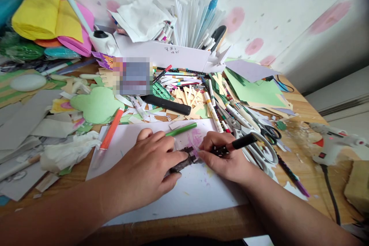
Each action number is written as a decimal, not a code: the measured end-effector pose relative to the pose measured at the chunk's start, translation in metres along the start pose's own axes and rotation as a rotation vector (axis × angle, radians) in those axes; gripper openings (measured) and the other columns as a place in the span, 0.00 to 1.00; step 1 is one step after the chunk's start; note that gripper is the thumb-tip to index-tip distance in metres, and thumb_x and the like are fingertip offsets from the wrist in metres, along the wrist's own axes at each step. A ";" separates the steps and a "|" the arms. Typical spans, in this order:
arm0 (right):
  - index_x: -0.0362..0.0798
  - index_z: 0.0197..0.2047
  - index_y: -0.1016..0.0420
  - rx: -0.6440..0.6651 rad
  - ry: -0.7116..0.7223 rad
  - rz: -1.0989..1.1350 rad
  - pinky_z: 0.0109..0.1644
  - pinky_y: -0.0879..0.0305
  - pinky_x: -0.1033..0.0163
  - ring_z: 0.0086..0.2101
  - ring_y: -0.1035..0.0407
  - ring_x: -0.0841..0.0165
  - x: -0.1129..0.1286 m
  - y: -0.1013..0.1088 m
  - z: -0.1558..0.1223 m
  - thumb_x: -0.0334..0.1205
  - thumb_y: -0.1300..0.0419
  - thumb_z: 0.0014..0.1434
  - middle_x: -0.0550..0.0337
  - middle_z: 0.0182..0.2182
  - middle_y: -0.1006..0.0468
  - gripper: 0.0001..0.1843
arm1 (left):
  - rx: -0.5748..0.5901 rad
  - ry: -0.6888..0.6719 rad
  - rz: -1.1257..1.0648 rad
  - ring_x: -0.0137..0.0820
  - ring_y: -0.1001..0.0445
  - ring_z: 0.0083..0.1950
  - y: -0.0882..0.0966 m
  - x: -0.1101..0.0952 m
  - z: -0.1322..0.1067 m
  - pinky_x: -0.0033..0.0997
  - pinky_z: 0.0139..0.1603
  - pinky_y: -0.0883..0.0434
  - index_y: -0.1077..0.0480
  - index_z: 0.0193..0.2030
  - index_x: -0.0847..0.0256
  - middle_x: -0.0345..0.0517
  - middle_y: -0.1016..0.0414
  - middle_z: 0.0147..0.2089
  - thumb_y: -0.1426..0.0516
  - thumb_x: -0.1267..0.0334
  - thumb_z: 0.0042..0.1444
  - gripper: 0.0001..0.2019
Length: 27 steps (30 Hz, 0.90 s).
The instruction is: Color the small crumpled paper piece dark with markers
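A stained white sheet of paper (129,207) lies on the wooden table. On it is a small dark brown, nearly black piece (182,164), perhaps coloured paper, with a notched right end. My left hand (152,157) rests over this piece, closed, its forefinger on top and thumb alongside. My right hand (223,157) is closed round a black dotted marker (243,141), whose capped-looking end points up and right. Its writing tip is hidden by my fingers at the right end of the dark piece. Behind my hands lies a green marker (181,129).
An orange marker (112,130) lies left of my hands. Scissors (261,146) and several pens crowd the right side. A glue gun (331,142) with a cord stands at far right. Paper scraps (187,98) and a white box (178,57) of pens and clear sticks are behind.
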State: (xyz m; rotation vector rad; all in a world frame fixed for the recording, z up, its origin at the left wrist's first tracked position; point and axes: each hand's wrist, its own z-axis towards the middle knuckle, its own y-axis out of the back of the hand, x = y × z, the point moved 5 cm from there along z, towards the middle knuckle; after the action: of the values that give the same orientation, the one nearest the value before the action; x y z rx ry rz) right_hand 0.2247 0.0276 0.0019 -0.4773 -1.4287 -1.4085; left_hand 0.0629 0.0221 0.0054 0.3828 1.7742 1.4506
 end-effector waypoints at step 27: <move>0.49 0.23 0.35 -0.491 -0.070 0.503 0.23 0.48 0.66 0.18 0.43 0.75 -0.036 0.024 -0.001 0.31 0.37 0.50 0.70 0.17 0.35 0.11 | -0.012 0.099 -0.047 0.39 0.34 0.49 0.007 0.015 -0.005 0.41 0.52 0.47 0.36 0.53 0.50 0.39 0.29 0.45 0.37 0.63 0.45 0.27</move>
State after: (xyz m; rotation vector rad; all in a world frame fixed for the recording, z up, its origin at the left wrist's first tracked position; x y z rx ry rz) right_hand 0.2590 0.0453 -0.0170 -1.1234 -0.9092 -1.3189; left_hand 0.0476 0.0308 0.0066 0.2649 1.8396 1.4692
